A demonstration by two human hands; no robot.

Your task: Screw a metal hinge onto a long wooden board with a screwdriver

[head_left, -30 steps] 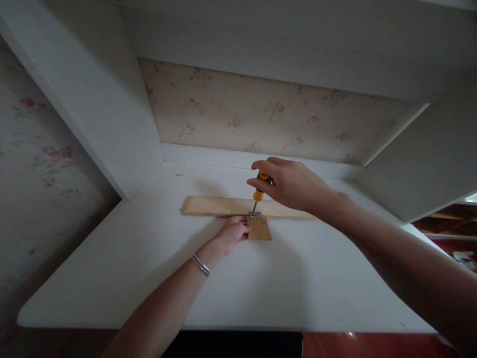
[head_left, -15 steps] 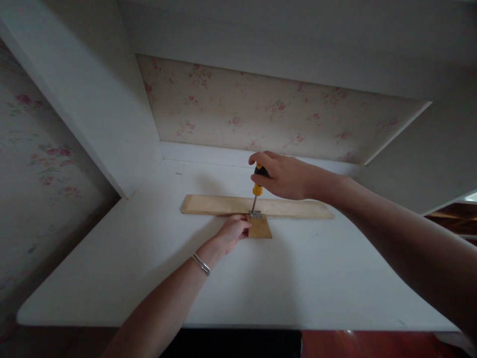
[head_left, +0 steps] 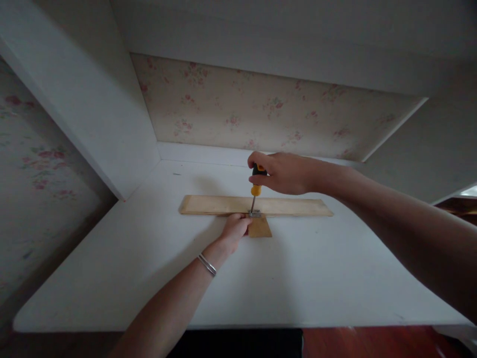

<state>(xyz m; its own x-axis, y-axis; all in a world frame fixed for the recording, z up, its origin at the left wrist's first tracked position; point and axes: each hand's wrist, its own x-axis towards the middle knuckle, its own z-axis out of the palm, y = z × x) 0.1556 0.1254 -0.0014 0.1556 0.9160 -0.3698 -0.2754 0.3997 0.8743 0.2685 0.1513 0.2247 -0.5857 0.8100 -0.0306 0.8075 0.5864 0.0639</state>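
My right hand (head_left: pixel 285 171) is closed around the black and yellow handle of a screwdriver (head_left: pixel 256 190), which stands nearly upright. Its tip meets a small metal hinge (head_left: pixel 255 214). The hinge lies where a long pale wooden board (head_left: pixel 298 206) and a small wooden piece (head_left: pixel 261 227) come together. With its fingers at the left edge of the small piece, close to the hinge, my left hand (head_left: pixel 235 228) grips that piece; some fingertips are hidden beneath or behind it. Any screw under the tip is too small to make out.
All this rests on a white desk (head_left: pixel 231 283) with a rounded front left corner. A white upright panel (head_left: pixel 85 109) stands at the left, and a flowered wall (head_left: pixel 231 109) is behind. Overhead, a white shelf (head_left: pixel 261 44) hangs above the work.
My left hand has shifted slightly up and right along the small piece, nearer the hinge. My right hand still holds the screwdriver on the hinge, its wrist and forearm turned a little.
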